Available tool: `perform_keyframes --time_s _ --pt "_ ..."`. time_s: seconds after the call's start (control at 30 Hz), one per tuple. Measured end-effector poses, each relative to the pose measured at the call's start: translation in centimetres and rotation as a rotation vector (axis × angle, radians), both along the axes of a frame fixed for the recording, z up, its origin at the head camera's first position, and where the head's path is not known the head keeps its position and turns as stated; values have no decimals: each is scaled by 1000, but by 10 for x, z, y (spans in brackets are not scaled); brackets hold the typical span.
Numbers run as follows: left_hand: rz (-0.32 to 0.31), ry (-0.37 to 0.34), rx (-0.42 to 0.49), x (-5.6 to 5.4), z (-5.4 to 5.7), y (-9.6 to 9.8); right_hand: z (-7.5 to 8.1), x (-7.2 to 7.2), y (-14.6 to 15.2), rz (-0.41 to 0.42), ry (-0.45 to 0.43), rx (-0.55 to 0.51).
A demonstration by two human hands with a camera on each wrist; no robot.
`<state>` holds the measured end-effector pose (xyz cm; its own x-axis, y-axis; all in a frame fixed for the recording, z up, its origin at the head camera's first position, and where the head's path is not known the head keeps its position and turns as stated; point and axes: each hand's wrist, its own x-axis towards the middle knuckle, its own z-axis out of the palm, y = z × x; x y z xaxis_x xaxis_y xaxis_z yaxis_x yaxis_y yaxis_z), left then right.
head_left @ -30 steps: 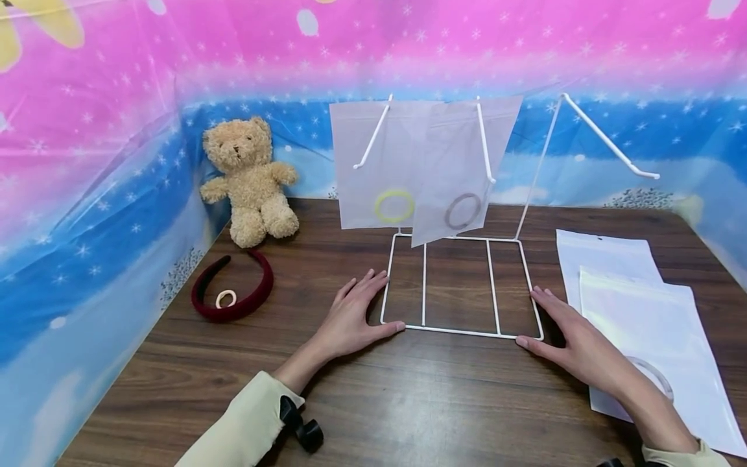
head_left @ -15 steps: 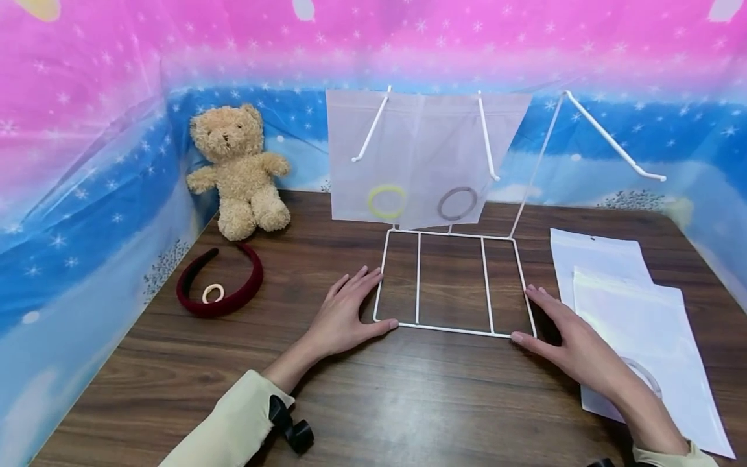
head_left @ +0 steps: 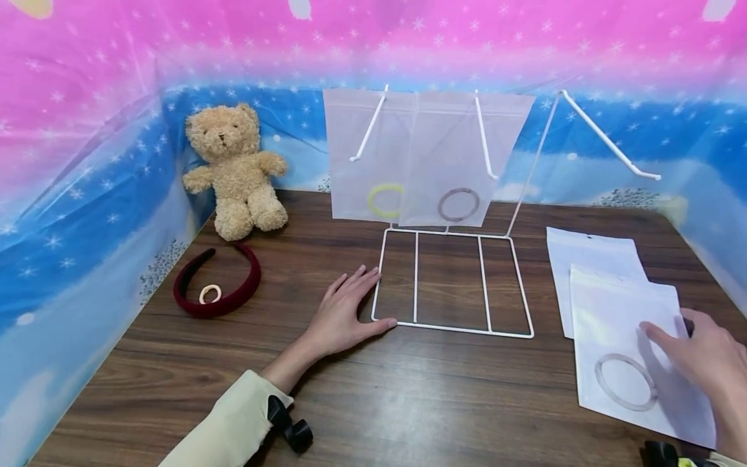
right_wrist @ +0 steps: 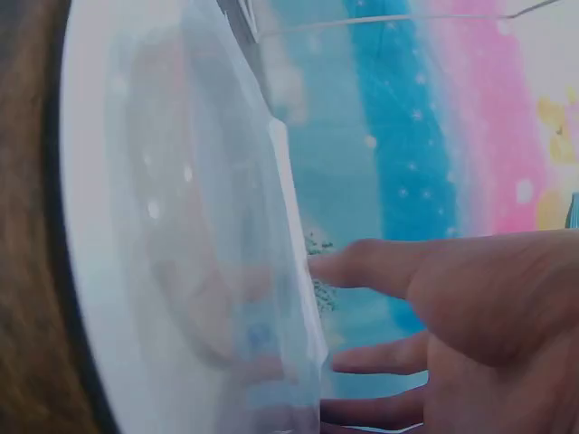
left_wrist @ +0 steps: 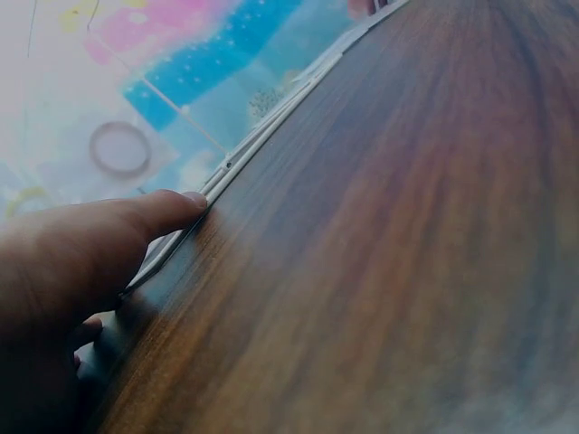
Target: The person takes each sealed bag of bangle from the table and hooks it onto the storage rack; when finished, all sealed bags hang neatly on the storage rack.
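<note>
The left hand (head_left: 344,318), grip spread, touches the near-left corner of a white wire rack (head_left: 449,329). The right hand (head_left: 709,353), also spread, is at the right edge of a ring-holding bag (head_left: 609,318) on the bench (head_left: 467,402), apparently for pickup; pinching seems called for.

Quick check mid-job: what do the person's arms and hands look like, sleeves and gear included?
The left hand and right hand are both bare, without gloves. The left sleeve is plain pale yellow-green; a black fitting with a rounded knob sits at its cuff. Another black piece shows at the right wrist.
</note>
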<state>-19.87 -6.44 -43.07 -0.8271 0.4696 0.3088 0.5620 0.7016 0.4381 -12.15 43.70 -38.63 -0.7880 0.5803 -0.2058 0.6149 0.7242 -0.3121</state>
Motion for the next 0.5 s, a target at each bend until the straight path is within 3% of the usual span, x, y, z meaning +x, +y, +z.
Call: perform_keyframes --time_s 0.1,0.17,0.5 --pt "-6 -3 -1 -2 0 1 -3 0 3 5 -33 -4" --pt "-6 0 1 -2 0 0 -3 -1 1 9 4 10" --pt "-6 -4 5 0 0 0 0 2 -14 8 380 -41"
